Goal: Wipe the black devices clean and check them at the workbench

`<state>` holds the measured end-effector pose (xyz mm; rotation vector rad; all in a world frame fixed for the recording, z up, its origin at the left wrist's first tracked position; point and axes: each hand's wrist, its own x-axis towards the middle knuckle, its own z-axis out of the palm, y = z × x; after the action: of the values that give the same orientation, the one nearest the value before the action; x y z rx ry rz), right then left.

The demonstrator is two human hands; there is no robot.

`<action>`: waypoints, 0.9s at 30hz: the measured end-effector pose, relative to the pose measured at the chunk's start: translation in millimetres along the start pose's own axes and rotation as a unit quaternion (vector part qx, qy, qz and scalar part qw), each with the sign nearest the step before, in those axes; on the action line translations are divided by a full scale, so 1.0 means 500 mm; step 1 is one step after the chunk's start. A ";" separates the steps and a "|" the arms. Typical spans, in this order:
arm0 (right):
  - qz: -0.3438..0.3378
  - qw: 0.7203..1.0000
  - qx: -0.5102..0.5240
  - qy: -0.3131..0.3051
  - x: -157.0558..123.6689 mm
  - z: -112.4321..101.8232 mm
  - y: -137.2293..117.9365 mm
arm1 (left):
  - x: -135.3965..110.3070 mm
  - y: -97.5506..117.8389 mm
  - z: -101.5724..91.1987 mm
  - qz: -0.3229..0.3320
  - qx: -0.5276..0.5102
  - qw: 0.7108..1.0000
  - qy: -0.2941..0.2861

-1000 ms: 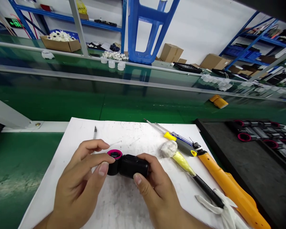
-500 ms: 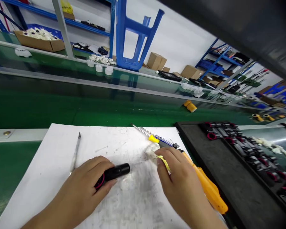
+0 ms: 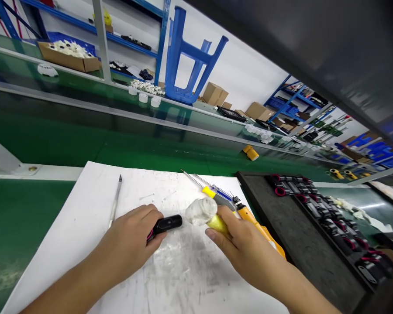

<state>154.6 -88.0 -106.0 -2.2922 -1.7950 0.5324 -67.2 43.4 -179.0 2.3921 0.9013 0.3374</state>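
Head cam, looking down at a bench: the left hand (image 3: 127, 244) has its fingers curled closed around a black cylindrical part (image 3: 168, 223), with the part's pink-ringed end (image 3: 149, 236) tucked down by the palm and the plain black end poking out past the fingertips. That grip leaves the black end exposed, probably so it's easy to get at. The right hand (image 3: 245, 253) is closed around a yellow grip (image 3: 218, 225) topped by a white cloth wad (image 3: 200, 211). The wad sits out past the fingers, just beside the black end, and whatever's below the yellow is hidden in the hand.

Both hands are working over a sheet of white paper (image 3: 94, 205), likely there to keep the work off the green conveyor belt (image 3: 36, 209). A slim craft knife (image 3: 115, 207) lies off to the left, while a yellow-handled screwdriver (image 3: 209, 192) and an orange power tool (image 3: 249, 218) lie to the right, all within easy reach. Just past those, a black tray (image 3: 265, 218) holds neat rows of more pink-ringed black parts (image 3: 280, 191), lined up side by side — looks like a way to keep them sorted.
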 end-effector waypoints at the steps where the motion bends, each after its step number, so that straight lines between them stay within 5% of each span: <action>1: -0.022 1.000 0.010 0.005 0.001 0.003 -0.010 | 0.001 0.001 0.000 0.000 -0.001 1.000 0.000; 7: -0.002 0.999 -0.032 0.014 0.015 0.020 -0.033 | 0.001 -0.001 0.000 0.007 -0.019 1.000 0.003; 12: -0.028 0.984 0.020 0.177 -0.011 0.020 -0.020 | -0.002 -0.009 0.004 0.021 -0.022 1.000 0.009; 16: -0.035 0.994 -0.015 0.105 -0.009 0.020 -0.027 | 0.002 -0.010 0.008 0.022 -0.014 1.000 0.016; 21: -0.026 0.979 -0.046 0.195 -0.010 0.002 -0.030 | 0.005 -0.010 0.009 0.026 -0.010 0.999 0.019; 25: -0.058 0.987 -0.088 0.120 -0.012 0.008 -0.037 | 0.004 -0.009 0.008 0.025 -0.008 0.999 0.023; 27: -0.057 0.981 -0.068 0.172 -0.017 0.005 -0.037 | 0.003 -0.009 0.009 0.025 -0.008 0.999 0.020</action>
<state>135.4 -91.9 -100.3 -2.1805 -1.8164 -0.0086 -66.6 45.4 -185.0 2.4054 0.8536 0.4108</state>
